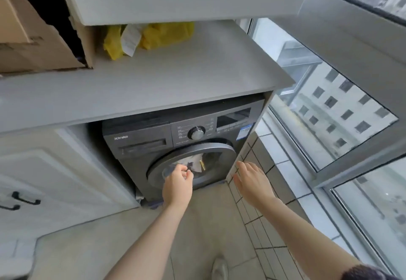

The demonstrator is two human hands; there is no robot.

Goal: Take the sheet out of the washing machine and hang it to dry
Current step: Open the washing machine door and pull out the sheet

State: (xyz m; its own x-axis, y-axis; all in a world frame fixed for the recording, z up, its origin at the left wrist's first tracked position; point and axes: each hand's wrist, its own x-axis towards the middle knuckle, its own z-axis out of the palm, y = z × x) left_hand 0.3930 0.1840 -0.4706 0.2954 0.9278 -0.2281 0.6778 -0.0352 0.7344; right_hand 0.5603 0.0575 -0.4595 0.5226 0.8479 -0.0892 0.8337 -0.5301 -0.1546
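Task barely begun: washing machine door closed, sheet inside drum, pale fabric visible through glass. Left hand in front of door, fingers curled near door's lower left; whether gripping handle or clenched on nothing, cannot tell. Right hand just right of machine, fingers loose, grasping nothing, near tiled wall. Counter above machine carries cardboard box, yellow bag. Left: open door, pull sheet out, hang it.
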